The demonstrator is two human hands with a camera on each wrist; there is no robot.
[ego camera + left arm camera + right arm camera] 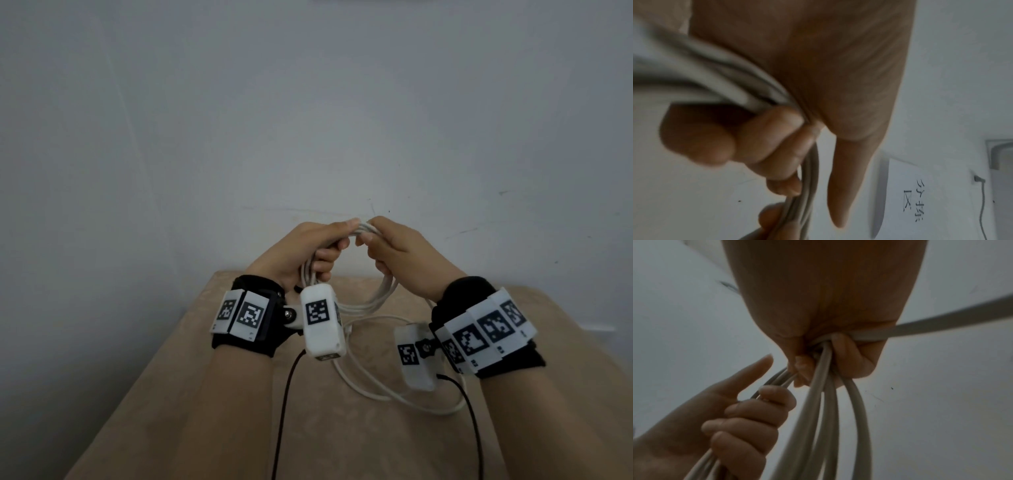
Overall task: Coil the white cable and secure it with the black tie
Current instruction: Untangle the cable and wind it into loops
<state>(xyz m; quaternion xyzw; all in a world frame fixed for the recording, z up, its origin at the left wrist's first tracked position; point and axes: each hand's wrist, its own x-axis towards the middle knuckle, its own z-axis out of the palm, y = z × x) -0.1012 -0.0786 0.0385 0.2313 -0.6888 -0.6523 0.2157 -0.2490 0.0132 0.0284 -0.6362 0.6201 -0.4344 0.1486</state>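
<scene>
Left hand (301,251) fingers (748,417) curled round the bundled loops of the cable (368,301), thumb lying straight along the top of the bundle. Right hand (400,255) just beside it, fingers (854,356) closed on the same bundle, fingertips of both hands almost touching; coil hangs below the fingers, above the tan surface (205,394). Loose cable trails from under the right fingers down onto the surface; tie not visible.
</scene>
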